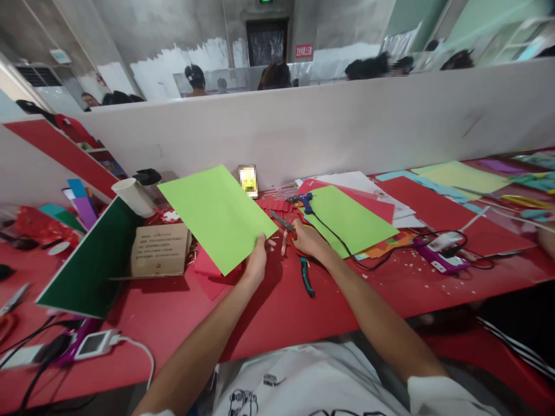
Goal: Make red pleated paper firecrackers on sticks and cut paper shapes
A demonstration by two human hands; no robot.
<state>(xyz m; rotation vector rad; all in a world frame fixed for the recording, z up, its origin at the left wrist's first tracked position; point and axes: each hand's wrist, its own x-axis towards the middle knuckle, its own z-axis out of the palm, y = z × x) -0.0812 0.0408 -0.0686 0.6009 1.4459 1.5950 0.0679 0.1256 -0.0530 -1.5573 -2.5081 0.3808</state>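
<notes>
The green sheet (217,216) partly hides the fingers of the left hand (256,260); the right hand (307,238) covers part of the scissors' (281,220) handles. The carton's (159,251) print is too small to read. A pixelated patch (248,181) obscures detail. The left edge crops the second scissors (15,299).

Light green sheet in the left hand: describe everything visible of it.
The light green sheet looks like plain paper or thin card, four-cornered, with straight edges and no visible print. The left hand pinches it near its lower right corner, holding it tilted above the red table. Scissors lie close to its right edge; contact is unclear.
</notes>
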